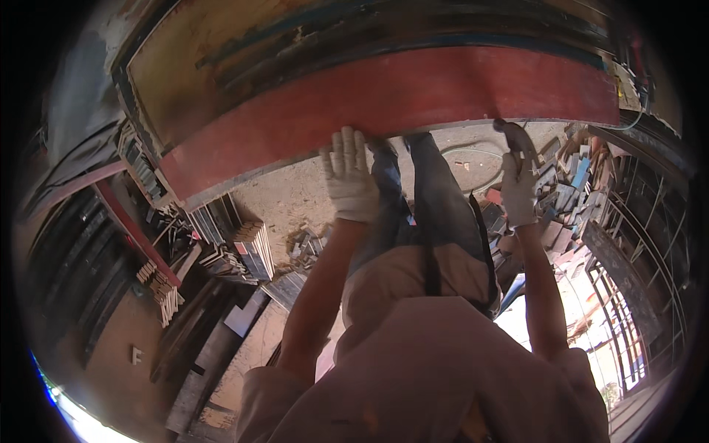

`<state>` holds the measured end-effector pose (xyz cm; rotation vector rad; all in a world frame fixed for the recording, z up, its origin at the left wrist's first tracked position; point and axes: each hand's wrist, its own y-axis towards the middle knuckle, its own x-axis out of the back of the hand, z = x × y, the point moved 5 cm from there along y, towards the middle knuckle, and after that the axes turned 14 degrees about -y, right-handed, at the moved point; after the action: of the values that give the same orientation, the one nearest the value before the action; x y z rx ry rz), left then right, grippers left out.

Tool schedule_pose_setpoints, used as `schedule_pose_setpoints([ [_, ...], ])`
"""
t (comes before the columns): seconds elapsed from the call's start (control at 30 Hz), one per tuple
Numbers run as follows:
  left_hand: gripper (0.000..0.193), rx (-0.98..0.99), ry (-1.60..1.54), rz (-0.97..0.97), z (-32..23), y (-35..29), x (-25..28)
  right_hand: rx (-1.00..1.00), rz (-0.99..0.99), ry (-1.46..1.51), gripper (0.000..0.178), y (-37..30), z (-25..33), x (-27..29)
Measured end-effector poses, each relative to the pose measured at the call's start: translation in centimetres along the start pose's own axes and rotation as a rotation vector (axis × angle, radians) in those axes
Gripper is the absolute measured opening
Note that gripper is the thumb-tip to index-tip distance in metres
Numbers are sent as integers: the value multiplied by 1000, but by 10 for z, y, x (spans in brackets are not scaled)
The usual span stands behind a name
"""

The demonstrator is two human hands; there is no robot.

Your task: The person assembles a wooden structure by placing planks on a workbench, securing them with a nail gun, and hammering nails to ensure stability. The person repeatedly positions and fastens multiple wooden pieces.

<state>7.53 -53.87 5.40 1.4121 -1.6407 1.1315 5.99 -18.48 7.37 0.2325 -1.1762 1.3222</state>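
Observation:
A long red board [413,88] lies across in front of me, its near edge facing my body. My left hand [348,177], in a pale glove, rests with fingers stretched out at that near edge, the fingertips over the red face. To the right, my gloved right hand [519,192] is closed round a hammer [517,139]. The dark hammer head is up at the board's near edge; whether it touches the board I cannot tell. Most of the handle is hidden by the hand.
Dark planks [413,26] lie beyond the red board. Offcuts of wood [565,188] are heaped on the floor at right, near a coiled hose [491,151]. Metal bars [642,236] stand at far right. Stacked boards [255,247] and a red post [136,225] are at left.

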Motion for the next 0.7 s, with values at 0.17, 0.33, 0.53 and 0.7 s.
schedule_pose_setpoints([
  [0.17, 79, 46, 105, -39, 65, -21, 25, 426, 125, 107, 47, -40, 93, -24],
  [0.33, 72, 123, 70, -106, 86, -20, 41, 357, 194, -163, 43, -55, 119, -50],
  [0.53, 75, 180, 16, -118, 97, -26, 44, 366, 109, -430, 47, -3, 150, -7],
  [0.7, 76, 236, 37, -132, 96, -28, 41, 399, 7, -564, 40, 126, 166, 23],
])
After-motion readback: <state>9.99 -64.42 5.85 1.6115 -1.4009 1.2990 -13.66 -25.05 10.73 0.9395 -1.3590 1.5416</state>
